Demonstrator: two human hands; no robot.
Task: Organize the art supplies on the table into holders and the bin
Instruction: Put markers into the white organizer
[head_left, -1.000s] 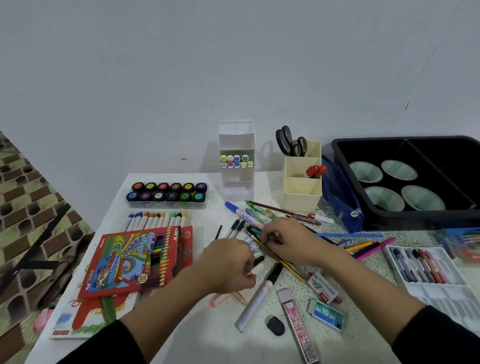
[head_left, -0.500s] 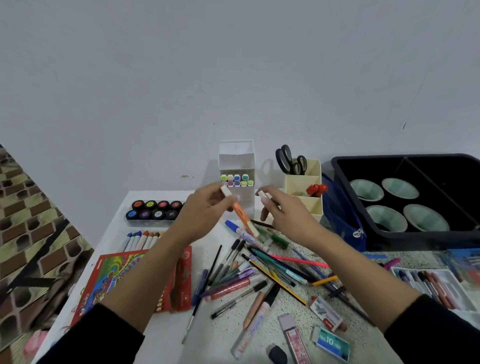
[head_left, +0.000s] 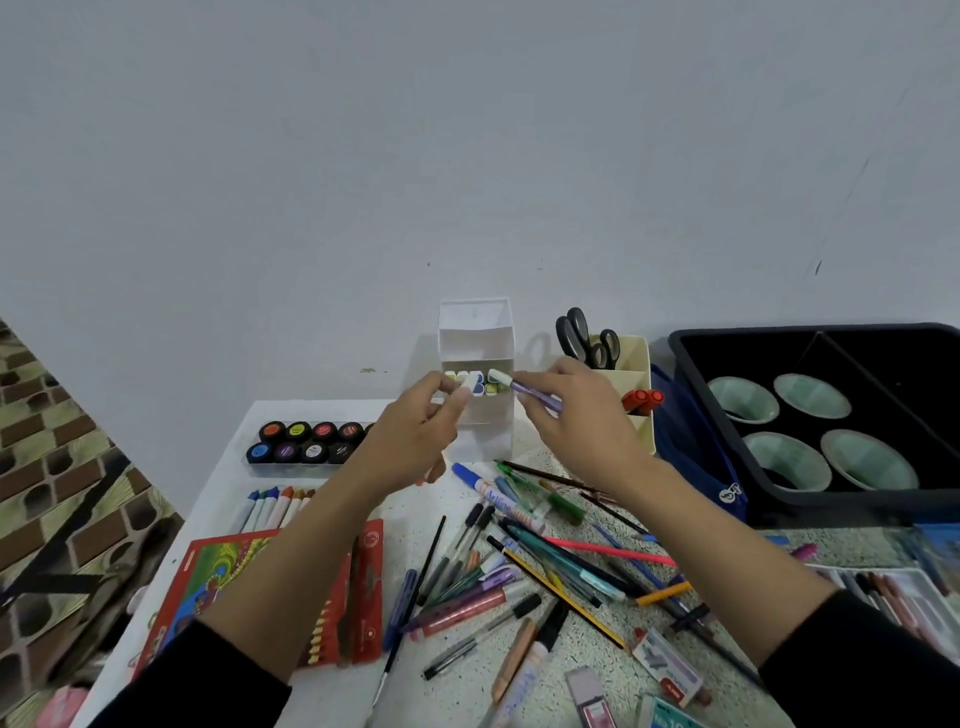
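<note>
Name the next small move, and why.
Probably slide both markers into the middle tier of the white holder: the left hand pinches a white-capped marker and the right hand a purple marker at that tier, beside the stored markers.

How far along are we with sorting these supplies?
Early. Done: a marker row sits in the white holder; scissors and red markers stand in the cream holder. In hand: left hand holds a white-capped marker, right hand a purple marker, at the white holder. Left: loose pens, paint pots and the crayon box lie on the table.
</note>
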